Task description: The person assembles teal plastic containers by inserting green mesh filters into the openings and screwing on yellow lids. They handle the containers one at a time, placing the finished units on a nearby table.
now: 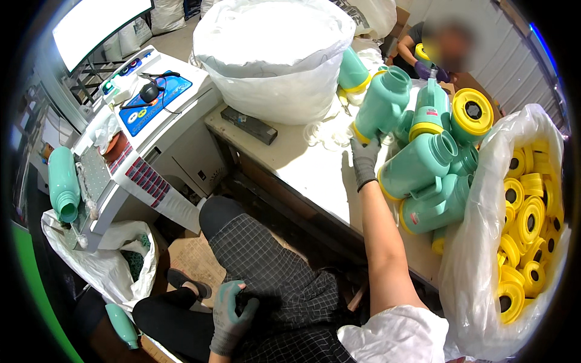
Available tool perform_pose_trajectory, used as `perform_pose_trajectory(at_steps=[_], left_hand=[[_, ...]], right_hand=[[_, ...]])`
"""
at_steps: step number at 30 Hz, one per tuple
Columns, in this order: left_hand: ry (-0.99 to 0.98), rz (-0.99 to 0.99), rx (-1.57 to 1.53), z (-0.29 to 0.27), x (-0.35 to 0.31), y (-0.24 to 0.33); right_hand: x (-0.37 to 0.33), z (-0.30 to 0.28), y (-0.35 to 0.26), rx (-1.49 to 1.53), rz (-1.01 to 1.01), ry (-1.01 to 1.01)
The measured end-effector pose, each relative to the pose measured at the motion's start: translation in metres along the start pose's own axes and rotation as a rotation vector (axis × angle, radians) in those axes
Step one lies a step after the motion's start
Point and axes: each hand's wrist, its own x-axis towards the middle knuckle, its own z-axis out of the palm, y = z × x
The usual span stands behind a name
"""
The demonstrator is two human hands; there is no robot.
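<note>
In the head view, right of upper centre, the right hand (365, 162) meets the yellow base of a tilted green flask (382, 104); I cannot tell whether it grips. The left hand (232, 317), lower centre, has thumb and fingers apart. Steadying that base should spare the flasks (416, 164) crowding rightward; room opens left, toward the surface's (318, 166) front edge.

Grey knit gloves (365, 162), the left one green-coated; white short sleeve (396, 336); black white-gridded apron (266, 251); black trousers (172, 320); dark shoe (183, 279).
</note>
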Motion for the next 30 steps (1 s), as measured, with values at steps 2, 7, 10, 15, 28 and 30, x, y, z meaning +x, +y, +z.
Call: perform_pose_trajectory(at_steps=[2, 7, 10, 15, 28, 30], left_hand=[[-0.031, -0.002, 0.033, 0.001, 0.006, 0.003], [-0.059, -0.047, 0.107, -0.003, 0.014, 0.012], [-0.059, -0.080, 0.070, 0.000, 0.016, 0.008], [-0.065, -0.055, 0.077, 0.002, 0.022, 0.003], [-0.063, -0.171, -0.007, 0.007, 0.039, -0.001], [-0.075, -0.198, -0.046, 0.005, 0.040, -0.001]], right_hand=[[0.006, 0.013, 0.000, -0.047, -0.329, 0.138], [0.015, 0.015, 0.002, -0.081, -0.090, -0.003], [0.015, -0.003, 0.025, -0.271, -0.089, 0.168], [0.030, -0.009, -0.019, -0.695, 0.106, 0.105], [0.077, -0.023, 0.026, -0.457, 0.215, 0.101], [0.086, -0.018, 0.031, -0.343, 0.248, 0.105]])
